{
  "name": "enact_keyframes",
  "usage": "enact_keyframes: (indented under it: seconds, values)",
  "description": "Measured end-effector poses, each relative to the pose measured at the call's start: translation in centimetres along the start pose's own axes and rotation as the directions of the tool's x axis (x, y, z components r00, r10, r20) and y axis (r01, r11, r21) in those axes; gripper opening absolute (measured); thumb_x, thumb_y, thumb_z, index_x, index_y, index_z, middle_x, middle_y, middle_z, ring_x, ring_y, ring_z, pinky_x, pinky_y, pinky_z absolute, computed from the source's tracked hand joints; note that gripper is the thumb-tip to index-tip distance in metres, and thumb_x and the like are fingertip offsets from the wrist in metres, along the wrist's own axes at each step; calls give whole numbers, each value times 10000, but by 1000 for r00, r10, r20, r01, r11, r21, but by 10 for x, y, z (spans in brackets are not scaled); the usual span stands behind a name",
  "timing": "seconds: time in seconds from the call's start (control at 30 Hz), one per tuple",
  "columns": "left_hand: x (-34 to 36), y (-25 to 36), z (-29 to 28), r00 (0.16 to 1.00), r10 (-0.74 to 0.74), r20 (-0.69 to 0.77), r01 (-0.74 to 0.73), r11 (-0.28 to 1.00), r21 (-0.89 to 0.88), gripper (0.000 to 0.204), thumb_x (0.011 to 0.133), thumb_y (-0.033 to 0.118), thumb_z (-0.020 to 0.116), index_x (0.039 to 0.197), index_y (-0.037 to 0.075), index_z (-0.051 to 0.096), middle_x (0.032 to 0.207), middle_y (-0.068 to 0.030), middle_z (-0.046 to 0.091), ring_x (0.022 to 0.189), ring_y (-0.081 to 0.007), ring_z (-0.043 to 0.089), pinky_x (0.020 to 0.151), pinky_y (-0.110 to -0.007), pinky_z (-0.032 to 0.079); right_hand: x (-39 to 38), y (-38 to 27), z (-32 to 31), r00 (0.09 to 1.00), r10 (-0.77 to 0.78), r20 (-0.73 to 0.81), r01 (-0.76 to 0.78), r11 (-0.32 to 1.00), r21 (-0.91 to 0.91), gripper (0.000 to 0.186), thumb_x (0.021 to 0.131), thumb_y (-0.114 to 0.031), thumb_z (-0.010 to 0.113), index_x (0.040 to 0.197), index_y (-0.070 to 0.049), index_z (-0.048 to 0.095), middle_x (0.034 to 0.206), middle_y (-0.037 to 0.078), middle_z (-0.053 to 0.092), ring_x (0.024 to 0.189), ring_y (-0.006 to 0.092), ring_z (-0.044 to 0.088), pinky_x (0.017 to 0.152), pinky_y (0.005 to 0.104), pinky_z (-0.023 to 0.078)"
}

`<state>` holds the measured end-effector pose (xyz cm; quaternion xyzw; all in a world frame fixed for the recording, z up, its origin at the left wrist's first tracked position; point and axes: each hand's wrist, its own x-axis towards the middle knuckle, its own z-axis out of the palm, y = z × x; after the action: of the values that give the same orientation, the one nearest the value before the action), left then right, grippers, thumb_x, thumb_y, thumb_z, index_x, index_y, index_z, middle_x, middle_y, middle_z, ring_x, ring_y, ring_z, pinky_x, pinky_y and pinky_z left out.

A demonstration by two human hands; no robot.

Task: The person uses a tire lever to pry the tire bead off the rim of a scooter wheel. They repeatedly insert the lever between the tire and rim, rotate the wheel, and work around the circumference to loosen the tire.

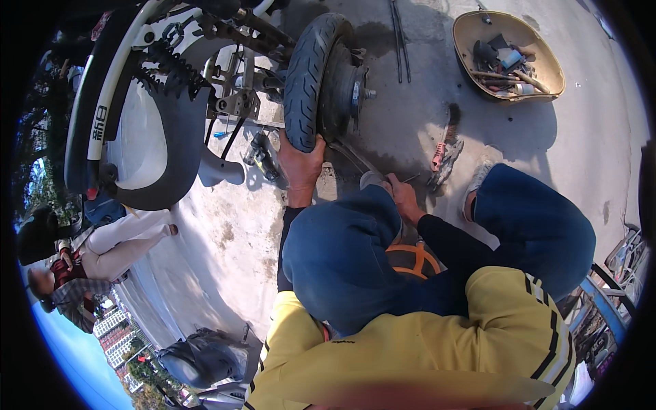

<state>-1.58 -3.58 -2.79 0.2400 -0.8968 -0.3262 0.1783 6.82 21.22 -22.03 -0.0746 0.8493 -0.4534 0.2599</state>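
A black scooter tyre [307,89] stands upright, mounted on a hub wheel [342,92] with its axle pointing right. My left hand [301,167] grips the bottom of the tyre, thumb on the right side and fingers round the left. A long metal tyre lever [355,158] runs from the lower rim down toward my right hand [404,198], which is closed round its near end. My shoe [371,179] and bent knee cover part of the lever. Over the wheel, the white and black scooter [164,137] fills the upper left.
A tan bowl-shaped container [506,96] of tools sits at upper right. Two thin rods [400,41] lie nearby. A wire brush [441,147] and dark gloves [447,167] lie right of my hand. A metal part [261,157] rests left. A person [75,273] is at far left.
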Motion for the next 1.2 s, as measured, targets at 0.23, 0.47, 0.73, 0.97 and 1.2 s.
enact_keyframes:
  seconds: [0.23, 0.47, 0.73, 0.97, 1.2]
  values:
    - [-6, 7, -7, 999, -28, -31, 28, 999, -18, 812, 742, 295, 898, 1370, -100, 570, 1143, -283, 727, 1052, -419, 721, 940, -442, 547, 32, 29, 19, 994, -112, 4, 111, 987, 120, 388, 1061, -423, 576, 1218, -69, 599, 1000, 285, 689, 986, 521, 653, 881, 590, 515]
    - [-7, 2, -5, 989, 111, -96, -108, 993, 39, 639, 767, 272, 866, 1239, -80, 616, 1006, -304, 732, 935, -488, 732, 837, -471, 569, 67, 30, 1, 935, -304, 181, 343, 905, -251, 405, 1035, -386, 621, 1194, -26, 717, 1099, 224, 720, 1076, 477, 662, 980, 529, 521]
    - [2, -11, -2, 988, 139, -60, -140, 990, -4, 799, 783, 284, 879, 1389, -118, 548, 1142, -279, 732, 1044, -403, 735, 940, -428, 556, 136, 6, -33, 870, -1, 493, 94, 982, -163, 539, 825, -399, 872, 1083, 62, 767, 1050, 290, 758, 1094, 461, 714, 926, 514, 550]
    - [-1, 1, -2, 992, 126, -23, -128, 990, -60, 727, 787, 273, 870, 1340, -94, 575, 1111, -278, 734, 1017, -384, 742, 927, -426, 557, 161, 9, -23, 900, -111, 422, 204, 962, -181, 582, 729, -293, 979, 1174, 11, 759, 1246, 249, 737, 1175, 440, 701, 969, 502, 578]
    - [-6, -8, -10, 993, 120, -14, -120, 992, -47, 655, 792, 276, 867, 1277, -71, 596, 1053, -271, 743, 973, -397, 757, 866, -439, 570, 164, -35, -20, 742, -25, 670, 399, 820, -410, 480, 729, -294, 952, 1034, 37, 787, 1090, 251, 773, 1109, 443, 719, 963, 488, 586]
